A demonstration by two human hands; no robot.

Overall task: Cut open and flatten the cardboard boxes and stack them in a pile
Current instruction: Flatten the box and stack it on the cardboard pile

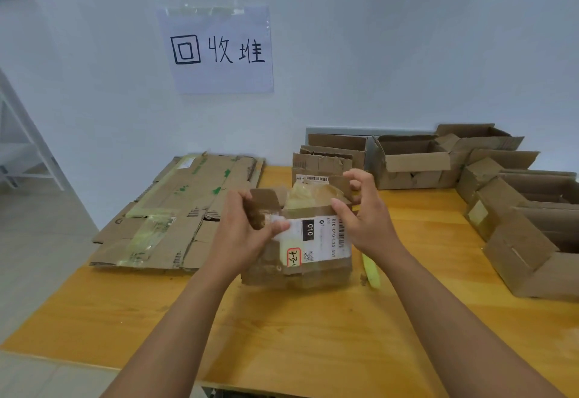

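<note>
A small brown cardboard box with a white shipping label and glossy tape stands in the middle of the wooden table. My left hand grips its left top flap, thumb pressed on the label. My right hand grips the right top flap, fingers curled over its edge. The flaps stand up and the top is partly open. A pile of flattened cardboard lies at the table's back left.
A yellow cutter lies on the table just right of the box. Several unflattened open boxes line the back and the right side. A paper sign hangs on the wall above the pile.
</note>
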